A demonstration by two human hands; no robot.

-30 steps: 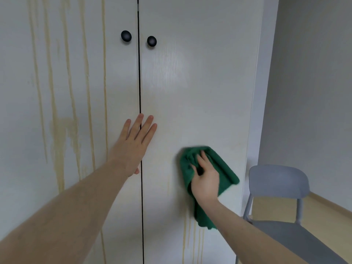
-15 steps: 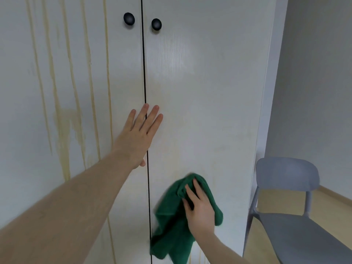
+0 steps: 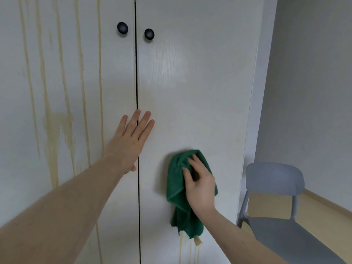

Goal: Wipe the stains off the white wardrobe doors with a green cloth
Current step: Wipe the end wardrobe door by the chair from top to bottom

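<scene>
Two white wardrobe doors fill the view. The left door [image 3: 118, 73] carries long yellowish stain streaks [image 3: 51, 134] running down it. On the right door [image 3: 200, 82], thin yellow drips [image 3: 188, 250] show only low down, under the cloth. My right hand [image 3: 200, 185] grips the bunched green cloth [image 3: 176, 183] and presses it against the lower part of the right door; a loose end of the cloth hangs below my wrist. My left hand [image 3: 131, 138] lies flat, fingers straight, across the seam between the doors.
Two black round knobs [image 3: 122, 28] [image 3: 149, 34] sit either side of the seam, high up. A grey plastic chair [image 3: 274, 178] stands close to the wardrobe's right side, on a light wood floor [image 3: 314, 206]. A grey wall [image 3: 314, 92] runs behind it.
My right hand took the cloth down the right door, then back up to about its starting height. My left hand stayed flat on the seam.
</scene>
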